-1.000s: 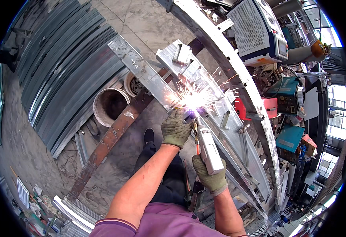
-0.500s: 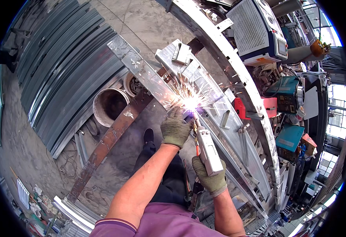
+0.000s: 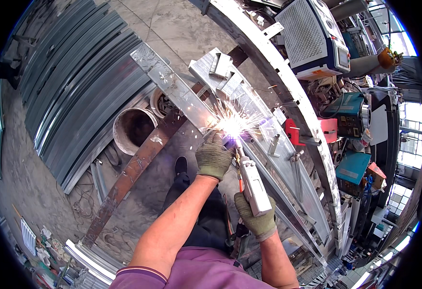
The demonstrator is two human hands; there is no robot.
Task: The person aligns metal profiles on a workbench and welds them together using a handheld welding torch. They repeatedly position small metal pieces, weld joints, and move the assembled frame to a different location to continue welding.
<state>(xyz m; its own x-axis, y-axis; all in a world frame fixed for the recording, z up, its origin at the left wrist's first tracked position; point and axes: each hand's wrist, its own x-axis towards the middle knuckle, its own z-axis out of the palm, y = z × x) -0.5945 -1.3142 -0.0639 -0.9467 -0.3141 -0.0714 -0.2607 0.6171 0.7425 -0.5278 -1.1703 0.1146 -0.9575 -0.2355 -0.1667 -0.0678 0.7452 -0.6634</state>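
Observation:
My right hand [image 3: 257, 217], in an olive work glove, is wrapped round the rear of a white welding gun [image 3: 254, 185]. The gun's nozzle points away from me into a bright arc [image 3: 231, 129] that throws sparks. Close to the arc's left side is my left hand [image 3: 214, 156], also gloved, its fingers closed at the near end of a flat galvanized steel section [image 3: 170, 82]. What those fingers grip is hidden by the glove and the glare. A wider steel section [image 3: 293, 166] runs along the right of the arc, with short metal offcuts [image 3: 220, 66] on it.
A rusty steel beam [image 3: 124, 188] crosses beneath the work. Two buckets stand beside it, the nearer one pale [image 3: 119, 132]. Long steel profiles [image 3: 85, 91] are stacked at left. A long curved-looking rail [image 3: 312, 130] separates the work from teal machines [image 3: 353, 166] and a white-and-blue unit [image 3: 302, 36].
The welding gun has shifted very slightly to the left, and its rear end has dipped a little toward me. The spark spray has changed shape. My left hand stays put.

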